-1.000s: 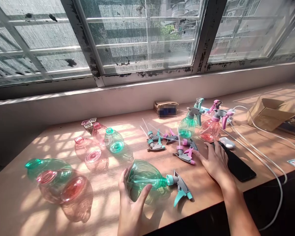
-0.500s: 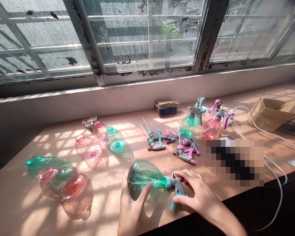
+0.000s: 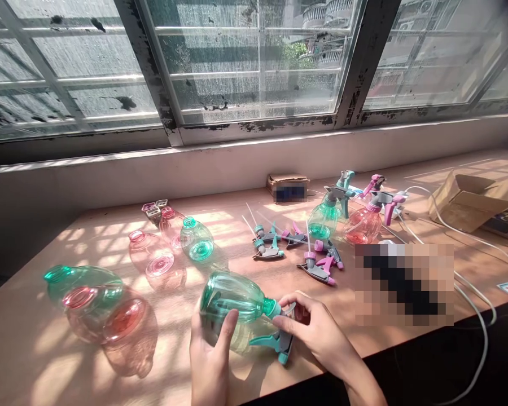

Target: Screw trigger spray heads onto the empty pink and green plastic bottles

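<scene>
My left hand (image 3: 211, 352) wraps round the belly of a clear green spray bottle (image 3: 231, 300), lifted a little off the wooden table (image 3: 254, 361). My right hand (image 3: 317, 332) pinches the bottle's grey and teal trigger head (image 3: 277, 338) at the neck. Loose trigger heads with dip tubes (image 3: 296, 248) lie beyond my right hand. Two assembled bottles, a green one (image 3: 324, 217) and a pink one (image 3: 364, 223), stand upright further back.
Empty pink and green bottles (image 3: 105, 310) lie at the left, with others (image 3: 173, 245) further back. A small cardboard box (image 3: 288, 186) sits by the window wall. An open carton (image 3: 465, 200) and white cables (image 3: 469, 282) lie at the right. A blurred dark patch (image 3: 404, 285) covers part of the table.
My right hand came back from the dark object at the right and took hold of the trigger head. The green bottle has been raised and turned, its base now toward me and to the left.
</scene>
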